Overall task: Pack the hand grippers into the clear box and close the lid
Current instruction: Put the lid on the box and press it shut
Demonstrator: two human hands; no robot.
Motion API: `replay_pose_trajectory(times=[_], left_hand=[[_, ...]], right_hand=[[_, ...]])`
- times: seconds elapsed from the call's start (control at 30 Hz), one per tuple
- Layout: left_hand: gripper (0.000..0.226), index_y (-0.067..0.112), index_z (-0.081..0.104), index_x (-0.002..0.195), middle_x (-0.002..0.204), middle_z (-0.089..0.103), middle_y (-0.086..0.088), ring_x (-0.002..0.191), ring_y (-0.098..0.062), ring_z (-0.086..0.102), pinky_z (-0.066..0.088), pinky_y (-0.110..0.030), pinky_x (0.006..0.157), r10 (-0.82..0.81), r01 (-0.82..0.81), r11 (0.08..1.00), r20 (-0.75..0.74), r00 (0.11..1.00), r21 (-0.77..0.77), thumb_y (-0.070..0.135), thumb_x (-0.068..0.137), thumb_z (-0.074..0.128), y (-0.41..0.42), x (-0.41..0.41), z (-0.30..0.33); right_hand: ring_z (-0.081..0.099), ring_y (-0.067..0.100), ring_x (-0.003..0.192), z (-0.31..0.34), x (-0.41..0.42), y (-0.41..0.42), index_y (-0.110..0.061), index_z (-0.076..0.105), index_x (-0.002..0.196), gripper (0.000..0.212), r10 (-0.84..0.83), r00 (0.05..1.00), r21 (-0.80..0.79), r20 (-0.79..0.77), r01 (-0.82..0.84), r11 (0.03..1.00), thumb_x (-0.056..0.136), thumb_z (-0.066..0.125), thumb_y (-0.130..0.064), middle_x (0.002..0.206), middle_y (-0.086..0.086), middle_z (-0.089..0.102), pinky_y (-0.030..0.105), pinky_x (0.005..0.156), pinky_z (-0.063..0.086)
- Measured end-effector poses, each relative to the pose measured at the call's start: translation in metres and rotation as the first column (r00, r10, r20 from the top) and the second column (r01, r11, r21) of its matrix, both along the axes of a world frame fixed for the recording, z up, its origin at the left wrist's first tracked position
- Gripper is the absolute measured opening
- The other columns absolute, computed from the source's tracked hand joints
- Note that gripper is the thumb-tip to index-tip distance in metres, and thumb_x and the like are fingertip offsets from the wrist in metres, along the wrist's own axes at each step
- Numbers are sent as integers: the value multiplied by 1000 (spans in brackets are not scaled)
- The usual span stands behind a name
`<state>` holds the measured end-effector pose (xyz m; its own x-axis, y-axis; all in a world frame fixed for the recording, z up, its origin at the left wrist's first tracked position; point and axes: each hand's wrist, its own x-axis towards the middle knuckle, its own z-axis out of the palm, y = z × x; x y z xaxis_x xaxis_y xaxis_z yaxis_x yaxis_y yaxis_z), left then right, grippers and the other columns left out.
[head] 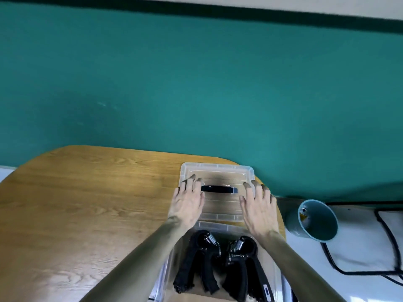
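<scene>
Two black hand grippers lie side by side in the clear box [165, 277] near me, one on the left [196, 260] and one on the right [244, 267], coil springs at their far ends. The clear lid [218, 171] with a black handle [219, 189] lies flat on the table beyond the box. My left hand [188, 200] rests on the lid's left side with fingers spread. My right hand [258, 205] rests on its right side, fingertips over the right edge.
The wooden table [87, 203] has a rounded far edge against a teal wall [196, 83]. A teal cup [316, 220] lies tilted to the right of the table. Black cables [392, 240] cross a white surface at the far right.
</scene>
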<state>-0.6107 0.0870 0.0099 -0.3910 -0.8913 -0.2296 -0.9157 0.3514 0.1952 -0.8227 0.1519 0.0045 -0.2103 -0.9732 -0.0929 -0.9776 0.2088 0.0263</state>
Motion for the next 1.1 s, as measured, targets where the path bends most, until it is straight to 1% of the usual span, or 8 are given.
replay_pose_trajectory(times=[0.13,0.23,0.43,0.6,0.73,0.83,0.97,1.1], left_hand=[[58,23,3,158,167,3,-11,142,-27,31,32,-48,117,22,-22,994,4,1000,103,41,105,18,-29,1,-20],[63,26,-15,156,164,-19,-11,150,-29,16,21,-48,122,24,-29,988,35,999,153,45,106,19,-48,2,-42],[67,25,-24,152,161,-28,-11,152,-32,7,20,-50,122,34,-47,983,77,996,176,50,105,16,-71,-5,-88],[70,28,-23,154,159,-34,-10,152,-35,4,18,-57,121,80,-95,977,86,993,192,55,103,17,-82,-10,-128],[70,30,-14,158,159,-35,-8,151,-40,-11,7,-62,121,128,-137,977,64,990,163,59,102,18,-83,-13,-155],[70,35,-16,157,159,-36,-6,148,-43,-19,-1,-61,121,148,-157,971,63,987,178,61,101,18,-80,-14,-168],[68,42,-22,153,159,-37,-3,147,-51,-13,-2,-65,119,172,-182,962,68,983,201,64,99,14,-76,-14,-180],[69,45,-17,154,161,-35,4,144,-51,14,27,-66,112,226,-226,959,16,974,169,65,99,19,-69,-12,-185]], right_hand=[[47,38,111,-17,-11,-26,-13,40,142,52,-1,1000,22,-4,1,1000,100,28,-41,137,15,44,52,85,44],[45,39,118,-35,-18,-41,-13,38,146,56,-18,1000,48,5,18,999,99,28,-43,140,16,43,53,86,44],[42,41,125,-78,-32,-59,-14,29,152,61,-22,999,90,38,18,996,101,24,-46,145,19,40,55,91,45],[37,44,133,-118,-38,-73,-17,21,155,65,-52,993,140,108,36,989,100,18,-53,151,20,34,60,101,42],[19,49,144,-143,-45,-76,-23,7,158,73,-99,984,191,151,69,979,97,13,-61,163,16,15,62,109,32],[16,49,145,-157,-51,-73,-27,-1,158,76,-113,972,221,207,66,973,94,9,-68,166,11,-2,62,110,31],[3,47,148,-172,-51,-71,-34,-15,155,76,-83,966,228,243,27,973,91,5,-71,164,2,-18,64,115,20],[-2,44,150,-180,-50,-74,-30,-18,154,77,-42,971,255,236,-20,967,92,-1,-72,164,4,-20,66,116,18]])
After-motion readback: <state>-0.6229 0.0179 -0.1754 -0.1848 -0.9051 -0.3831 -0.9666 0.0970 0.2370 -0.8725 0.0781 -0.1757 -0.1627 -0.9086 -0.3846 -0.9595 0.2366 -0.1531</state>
